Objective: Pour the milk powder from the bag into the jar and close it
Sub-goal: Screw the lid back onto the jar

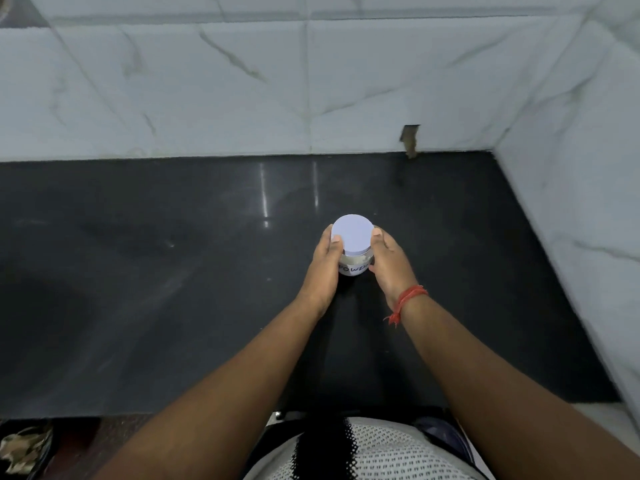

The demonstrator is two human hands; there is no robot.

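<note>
We hold the jar between both hands on the dark countertop. Our left hand wraps the jar's left side, with the thumb laid against the edge of the lid; the remaining fingers curl round the far side and are hidden from us. Our right hand clasps the right side in mirror fashion, thumb tip touching the lid's right edge, the other fingers out of sight behind the glass. Both grips are closed onto the jar, not spread apart.

The pale round lid sits on top of the jar. Below it we see a band of white powder through the glass and a white label with partly covered lettering.

Both forearms extend forward from the bottom of the view and converge on the jar, wrists roughly level, palms facing each other. A red thread bracelet circles the right wrist.

The jar stands upright near the middle of the countertop, well apart from the white marbled wall tiles behind and to the right.
</note>
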